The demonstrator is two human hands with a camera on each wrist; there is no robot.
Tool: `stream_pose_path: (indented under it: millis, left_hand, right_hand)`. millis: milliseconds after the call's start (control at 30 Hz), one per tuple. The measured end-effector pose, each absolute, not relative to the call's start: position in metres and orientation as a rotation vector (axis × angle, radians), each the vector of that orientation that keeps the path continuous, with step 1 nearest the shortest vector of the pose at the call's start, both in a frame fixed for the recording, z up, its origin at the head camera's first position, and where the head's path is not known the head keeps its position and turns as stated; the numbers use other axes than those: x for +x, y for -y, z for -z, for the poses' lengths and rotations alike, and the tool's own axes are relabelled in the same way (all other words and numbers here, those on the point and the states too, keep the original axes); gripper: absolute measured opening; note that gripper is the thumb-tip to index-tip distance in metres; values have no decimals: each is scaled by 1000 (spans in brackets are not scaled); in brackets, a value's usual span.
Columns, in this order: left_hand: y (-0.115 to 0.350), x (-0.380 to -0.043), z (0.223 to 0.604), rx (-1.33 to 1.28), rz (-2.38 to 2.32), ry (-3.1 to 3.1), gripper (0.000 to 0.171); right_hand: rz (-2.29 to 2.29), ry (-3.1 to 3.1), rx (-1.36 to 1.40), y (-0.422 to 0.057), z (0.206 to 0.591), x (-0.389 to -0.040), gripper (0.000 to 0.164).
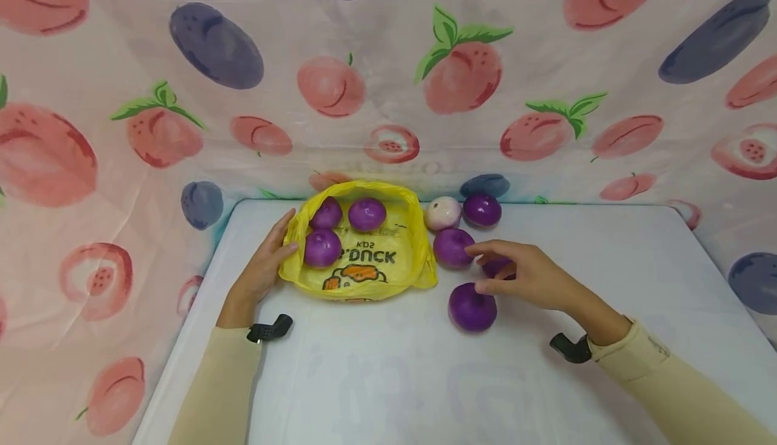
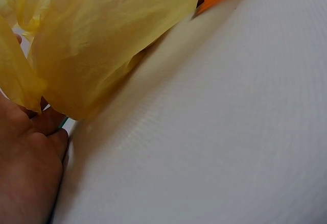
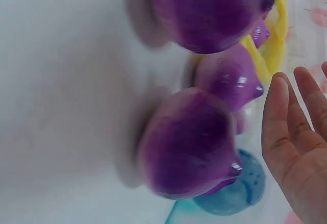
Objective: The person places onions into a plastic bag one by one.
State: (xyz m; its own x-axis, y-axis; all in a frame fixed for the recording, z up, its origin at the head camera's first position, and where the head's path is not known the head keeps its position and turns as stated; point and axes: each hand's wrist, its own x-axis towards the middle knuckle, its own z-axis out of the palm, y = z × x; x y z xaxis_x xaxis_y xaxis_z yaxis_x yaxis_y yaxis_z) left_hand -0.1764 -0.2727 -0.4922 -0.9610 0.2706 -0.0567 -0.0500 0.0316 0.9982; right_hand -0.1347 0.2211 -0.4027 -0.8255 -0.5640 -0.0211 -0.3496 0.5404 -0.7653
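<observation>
My left hand (image 1: pixel 264 263) holds the left rim of an open yellow plastic bag (image 1: pixel 403 273), the thumb over the edge and the fingers along the outside. Inside the bag lie three purple onions (image 1: pixel 322 248). My right hand (image 1: pixel 531 276) hovers over the onions right of the bag, fingers spread and nothing gripped. Closest to its thumb is the front onion (image 1: pixel 473 307); another onion (image 1: pixel 454 248) sits by its fingertips, against the bag. A further onion (image 1: pixel 498 268) is partly hidden beneath the hand. In the right wrist view the fingers (image 3: pixel 301 117) stand apart from the onions.
Behind them, a whitish onion (image 1: pixel 444 214) and a purple onion (image 1: pixel 482 210) stand near the back edge of the white table (image 1: pixel 376 377). A fruit-patterned cloth (image 1: pixel 388 47) hangs behind and at the sides.
</observation>
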Motion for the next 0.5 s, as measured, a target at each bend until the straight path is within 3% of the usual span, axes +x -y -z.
stream_pose_path:
  millis: [500]
  left_hand:
    - [273, -176, 491, 229, -2028, -2076, 73]
  right_hand:
    - [1115, -2543, -799, -234, 423, -125, 63]
